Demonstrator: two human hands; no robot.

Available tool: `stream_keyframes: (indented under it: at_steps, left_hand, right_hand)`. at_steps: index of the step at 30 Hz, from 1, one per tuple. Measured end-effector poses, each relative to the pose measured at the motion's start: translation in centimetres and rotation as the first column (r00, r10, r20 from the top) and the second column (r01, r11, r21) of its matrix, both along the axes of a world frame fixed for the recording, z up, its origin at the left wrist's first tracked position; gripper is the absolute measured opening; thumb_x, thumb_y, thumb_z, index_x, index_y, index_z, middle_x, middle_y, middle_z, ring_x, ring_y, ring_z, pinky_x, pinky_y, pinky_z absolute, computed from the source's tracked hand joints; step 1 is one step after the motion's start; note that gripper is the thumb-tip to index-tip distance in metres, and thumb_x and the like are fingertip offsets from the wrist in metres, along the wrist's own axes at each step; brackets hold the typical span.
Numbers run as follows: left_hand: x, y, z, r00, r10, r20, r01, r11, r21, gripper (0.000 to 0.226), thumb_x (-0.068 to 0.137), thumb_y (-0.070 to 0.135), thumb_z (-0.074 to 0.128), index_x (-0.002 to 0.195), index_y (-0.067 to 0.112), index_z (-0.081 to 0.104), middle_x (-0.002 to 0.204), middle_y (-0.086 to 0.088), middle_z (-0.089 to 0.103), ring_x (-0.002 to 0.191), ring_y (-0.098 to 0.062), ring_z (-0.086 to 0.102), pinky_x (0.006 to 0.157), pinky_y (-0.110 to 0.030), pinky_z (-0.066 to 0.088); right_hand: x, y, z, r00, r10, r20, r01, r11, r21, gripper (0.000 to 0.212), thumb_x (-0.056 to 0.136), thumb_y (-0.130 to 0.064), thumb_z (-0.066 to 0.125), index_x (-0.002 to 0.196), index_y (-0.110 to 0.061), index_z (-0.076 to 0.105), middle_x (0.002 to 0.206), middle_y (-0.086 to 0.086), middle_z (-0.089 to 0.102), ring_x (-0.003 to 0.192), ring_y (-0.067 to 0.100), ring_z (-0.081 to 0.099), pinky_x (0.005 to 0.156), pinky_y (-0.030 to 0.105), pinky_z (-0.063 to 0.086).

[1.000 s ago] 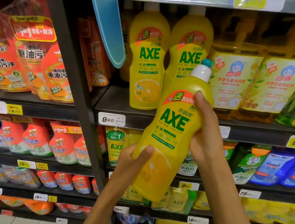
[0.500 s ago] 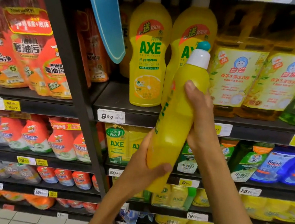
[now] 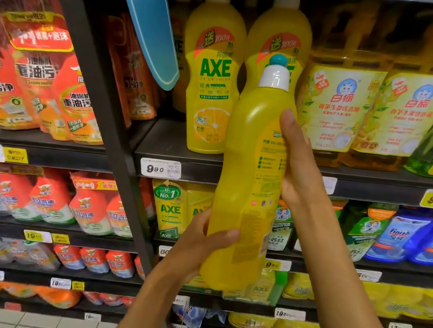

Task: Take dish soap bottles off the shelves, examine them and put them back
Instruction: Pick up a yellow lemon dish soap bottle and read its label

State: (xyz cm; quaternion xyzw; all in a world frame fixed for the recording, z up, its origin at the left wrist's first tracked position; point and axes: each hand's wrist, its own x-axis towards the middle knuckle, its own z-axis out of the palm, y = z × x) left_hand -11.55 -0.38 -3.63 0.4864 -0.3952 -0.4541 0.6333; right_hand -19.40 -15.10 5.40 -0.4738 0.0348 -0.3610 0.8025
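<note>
1. Head cam, nearest first: left hand grips the lower body of the tall yellow plastic dish soap bottle, thumb hooked across its near side, fingers behind and hidden.
2. Right hand holds the upper-mid body from the right, thumb lying up along the bottle toward the shoulder; other fingers are out of sight behind it. Both hands clamped on the same bottle, one low, one high.
3. Bottle is held upright w/ a slight lean, in mid-air in front of the shelving, white cap w/ teal tip on top and closed as far as I can tell.
4. Change vs. a sec ago: then the big green AXE front label faced the cam and the bottle tilted; now it's rotated approx. a half turn, so the back label w/ small print shows and the bottle stands straighter. Meaning: examine step is underway, front seen, back being read; put-back not yet done.
5. Behind: two matching yellow AXE bottles stand on the dark shelf; price tag 9.90 on its edge.
6. Further right: amber jugs w/ cat-logo labels. Left bay: orange-red refill pouches.
</note>
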Motion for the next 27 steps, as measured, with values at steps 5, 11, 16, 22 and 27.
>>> stream_keyframes:
  at_steps: [5, 11, 16, 22, 27]
  left_hand:
    - [0.4, -0.5, 0.6, 0.966, 0.206, 0.158, -0.212, 0.977, 0.019, 0.055, 0.075, 0.066, 0.06, 0.108, 0.022, 0.064, 0.1, 0.004, 0.075, 0.091, -0.013, 0.071, 0.071, -0.023, 0.056]
    - [-0.6, -1.6, 0.5, 0.883, 0.447, 0.144, -0.449, 0.893, -0.02, 0.064, 0.064, 0.072, 0.041, 0.076, 0.015, 0.068, 0.073, -0.005, 0.069, 0.069, -0.019, 0.065, 0.062, -0.027, 0.052]
    - [-0.7, -1.0, 0.8, 0.952, 0.305, 0.034, -0.304, 0.952, -0.021, 0.051, 0.068, 0.074, 0.04, 0.089, 0.042, 0.074, 0.098, -0.001, 0.075, 0.094, -0.018, 0.071, 0.085, -0.038, 0.054]
    - [-1.1, -0.7, 0.6, 0.975, 0.221, -0.02, -0.221, 0.975, -0.01, 0.053, 0.07, 0.072, 0.036, 0.097, 0.043, 0.072, 0.105, 0.004, 0.074, 0.098, -0.013, 0.07, 0.08, -0.029, 0.057]
    - [0.1, -0.5, 0.8, 0.874, 0.41, 0.263, -0.407, 0.911, -0.068, 0.062, 0.078, 0.063, 0.031, 0.091, 0.013, 0.065, 0.083, -0.011, 0.068, 0.078, -0.023, 0.065, 0.073, -0.02, 0.05]
  right_hand:
    - [-0.7, 0.9, 0.5, 0.962, -0.27, -0.027, 0.269, 0.962, -0.042, 0.051, 0.079, -0.029, 0.076, 0.121, -0.005, 0.059, 0.103, 0.013, 0.073, 0.094, 0.026, 0.071, 0.077, 0.039, 0.057]
    - [-1.5, 1.5, 1.1, 0.965, -0.262, -0.031, 0.259, 0.962, -0.084, 0.047, 0.087, -0.027, 0.066, 0.127, -0.005, 0.055, 0.106, 0.011, 0.072, 0.098, 0.023, 0.07, 0.078, 0.035, 0.057]
    - [-0.9, 1.2, 1.5, 1.0, -0.019, 0.02, 0.019, 1.0, 0.025, 0.069, 0.068, -0.042, 0.082, 0.125, -0.008, 0.06, 0.125, 0.019, 0.062, 0.119, 0.034, 0.057, 0.102, 0.052, 0.045]
    - [-0.2, 0.9, 1.1, 0.998, 0.065, -0.003, -0.065, 0.995, 0.07, 0.038, 0.07, -0.038, 0.077, 0.099, -0.014, 0.073, 0.093, 0.009, 0.072, 0.088, 0.023, 0.069, 0.079, 0.039, 0.057]
    - [-0.7, 1.4, 1.3, 0.992, -0.103, -0.073, 0.105, 0.994, 0.023, 0.042, 0.078, -0.043, 0.062, 0.111, -0.017, 0.067, 0.1, 0.008, 0.073, 0.092, 0.023, 0.07, 0.079, 0.041, 0.056]
